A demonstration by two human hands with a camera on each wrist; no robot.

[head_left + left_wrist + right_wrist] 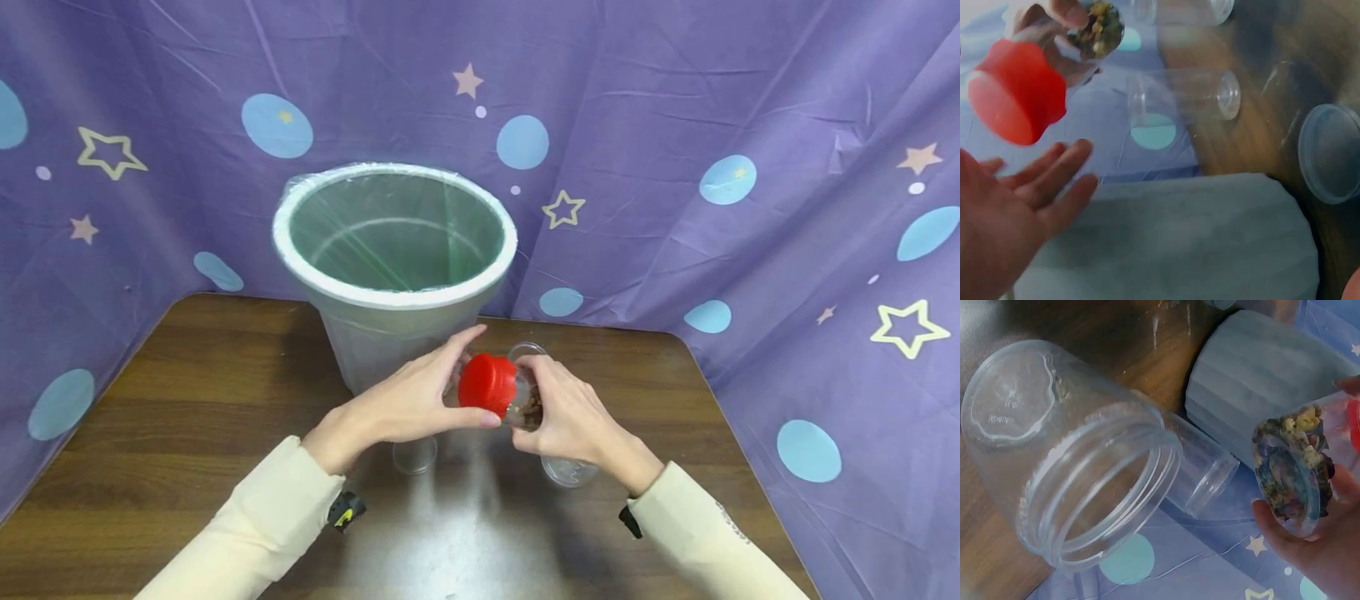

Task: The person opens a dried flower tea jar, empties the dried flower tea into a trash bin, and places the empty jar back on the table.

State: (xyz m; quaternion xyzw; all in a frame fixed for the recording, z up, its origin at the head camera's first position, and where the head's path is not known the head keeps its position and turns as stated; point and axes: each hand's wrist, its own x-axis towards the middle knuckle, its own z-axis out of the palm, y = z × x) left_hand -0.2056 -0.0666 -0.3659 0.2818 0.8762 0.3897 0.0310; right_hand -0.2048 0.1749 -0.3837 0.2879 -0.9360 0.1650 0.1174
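Note:
A small clear jar (528,406) with a red lid (486,386) is tilted on its side, held above the table. My right hand (581,417) grips it round its body. Dried flowers and leaves (1291,462) are gathered at its base in the right wrist view. Beside the lid is my left hand (405,400), its thumb overlapping the lid's lower edge in the head view. In the left wrist view the left fingers (1063,169) are extended and spread, with a gap between them and the lid (1019,94).
Behind my hands stands a tall grey bin (393,293) lined with a clear plastic bag. A large clear open jar (1085,444) stands close to my right wrist, with another clear jar (1204,462) beyond it. One more clear container (415,456) is below my left hand.

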